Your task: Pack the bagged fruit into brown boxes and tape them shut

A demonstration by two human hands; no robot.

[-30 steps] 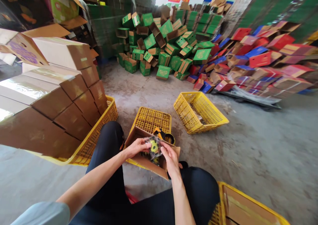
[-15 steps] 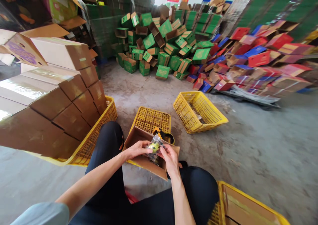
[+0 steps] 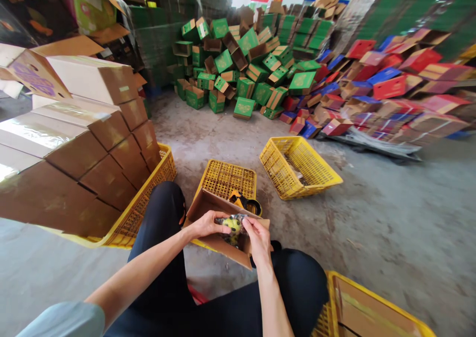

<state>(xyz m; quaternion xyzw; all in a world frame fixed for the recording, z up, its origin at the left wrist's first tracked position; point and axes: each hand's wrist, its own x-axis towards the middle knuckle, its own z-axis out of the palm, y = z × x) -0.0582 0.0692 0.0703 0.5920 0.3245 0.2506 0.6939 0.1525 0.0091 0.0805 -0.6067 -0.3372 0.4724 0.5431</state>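
Between my hands is a small yellow-green item with dark spots in a clear plastic bag (image 3: 233,224); its exact kind I cannot make out. My left hand (image 3: 208,225) grips the bag from the left, thumb in front. From the right, my right hand (image 3: 256,234) pinches the other side of the bag. Both hands are over an open cardboard box (image 3: 208,205), which rests on an upturned yellow crate (image 3: 227,175). Another yellow-green item shows just below the bag, partly hidden. A tape dispenser (image 3: 245,202) lies on the crate behind the box.
Closed cartons (image 3: 107,153) are stacked in a yellow crate (image 3: 143,203) at my left. A tilted yellow crate (image 3: 301,166) stands ahead to the right, and another crate (image 3: 375,307) with cartons sits near my right knee. Green boxes (image 3: 243,106) and red-blue boxes (image 3: 388,88) lie heaped behind.
The bagged item has turned and sits slightly lower between my hands. My right hand's fingers have shifted on the bag; a second yellow-green item now shows beneath it.
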